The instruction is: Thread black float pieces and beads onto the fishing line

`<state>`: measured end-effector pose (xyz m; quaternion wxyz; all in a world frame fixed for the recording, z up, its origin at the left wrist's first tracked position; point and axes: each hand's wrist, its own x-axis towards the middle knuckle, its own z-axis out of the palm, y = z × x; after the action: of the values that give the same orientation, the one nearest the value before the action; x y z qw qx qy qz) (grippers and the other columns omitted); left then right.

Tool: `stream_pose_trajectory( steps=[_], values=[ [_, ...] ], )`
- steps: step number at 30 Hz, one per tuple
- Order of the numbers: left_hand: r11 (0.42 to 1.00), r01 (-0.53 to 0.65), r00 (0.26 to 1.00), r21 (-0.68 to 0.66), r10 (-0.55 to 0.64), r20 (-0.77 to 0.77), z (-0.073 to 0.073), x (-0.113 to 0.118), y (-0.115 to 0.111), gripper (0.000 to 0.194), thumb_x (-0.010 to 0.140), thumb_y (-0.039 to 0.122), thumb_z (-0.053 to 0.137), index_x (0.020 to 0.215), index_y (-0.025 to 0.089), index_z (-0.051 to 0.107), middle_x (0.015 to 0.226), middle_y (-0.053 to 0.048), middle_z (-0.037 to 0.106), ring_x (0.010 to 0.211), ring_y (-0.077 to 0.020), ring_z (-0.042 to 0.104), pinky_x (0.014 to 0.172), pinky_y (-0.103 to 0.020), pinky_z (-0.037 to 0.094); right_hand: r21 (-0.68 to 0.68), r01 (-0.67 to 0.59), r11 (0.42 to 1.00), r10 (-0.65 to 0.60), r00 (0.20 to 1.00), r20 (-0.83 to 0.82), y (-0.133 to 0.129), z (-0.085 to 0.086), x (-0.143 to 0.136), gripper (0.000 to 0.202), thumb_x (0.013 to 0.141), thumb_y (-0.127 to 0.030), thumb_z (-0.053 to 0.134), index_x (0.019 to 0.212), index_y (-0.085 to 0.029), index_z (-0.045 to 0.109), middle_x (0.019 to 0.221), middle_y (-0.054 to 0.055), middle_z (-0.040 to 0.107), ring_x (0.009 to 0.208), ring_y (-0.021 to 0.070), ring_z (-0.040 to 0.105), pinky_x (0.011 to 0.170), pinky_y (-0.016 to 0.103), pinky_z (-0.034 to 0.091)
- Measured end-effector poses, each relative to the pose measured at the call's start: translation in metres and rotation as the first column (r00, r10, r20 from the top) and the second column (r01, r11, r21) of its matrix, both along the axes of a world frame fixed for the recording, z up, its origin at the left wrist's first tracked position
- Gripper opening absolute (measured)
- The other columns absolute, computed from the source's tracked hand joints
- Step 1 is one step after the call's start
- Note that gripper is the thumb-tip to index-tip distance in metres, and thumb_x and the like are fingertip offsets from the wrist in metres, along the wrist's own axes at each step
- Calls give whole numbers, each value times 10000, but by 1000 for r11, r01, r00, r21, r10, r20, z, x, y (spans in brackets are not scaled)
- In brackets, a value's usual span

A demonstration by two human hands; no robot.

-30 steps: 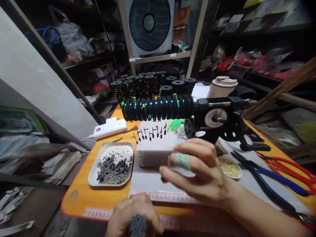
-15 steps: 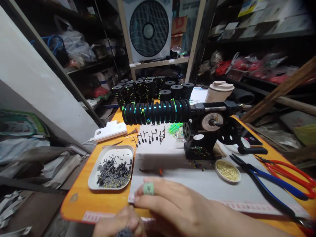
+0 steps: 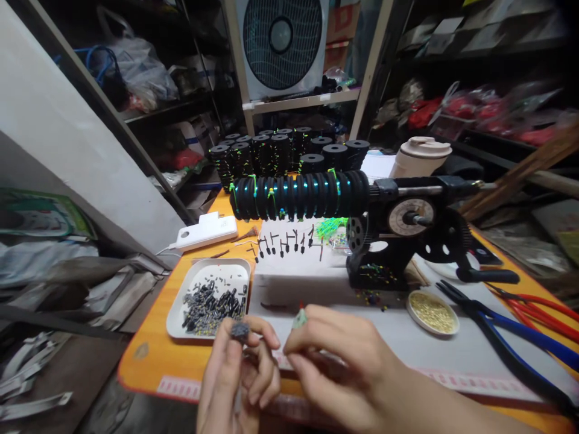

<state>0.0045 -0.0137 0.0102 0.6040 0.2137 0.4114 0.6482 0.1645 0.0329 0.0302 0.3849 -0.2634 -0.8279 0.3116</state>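
1. Grey bundle [image 3: 240,331] was pinched in the left hand [image 3: 228,374], between thumb and finger, by the near right corner of the tray [image 3: 177,313]; a slackened grip could drop it.
2. The near edge of the tabletop [image 3: 151,337] was close, so it could tumble off.
3. The right hand [image 3: 353,355] was curled nearby; a careless swing could knock it. Whether that hand held anything, I could not tell.
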Motion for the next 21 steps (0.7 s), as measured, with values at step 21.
stream_pose_trajectory(
  steps=[21],
  values=[
    [941, -86, 862, 328, 235, -448, -21, 16, -2, 226, 1007, 350, 536, 806, 250, 553, 724, 50, 585, 650, -113, 528, 668, -225, 428, -128, 131, 983, -138, 989, -44, 7, -3, 3, 187, 934, -123, 589, 860, -162, 756, 721, 24, 581, 663, 139, 556, 576, 249, 407]
  ],
)
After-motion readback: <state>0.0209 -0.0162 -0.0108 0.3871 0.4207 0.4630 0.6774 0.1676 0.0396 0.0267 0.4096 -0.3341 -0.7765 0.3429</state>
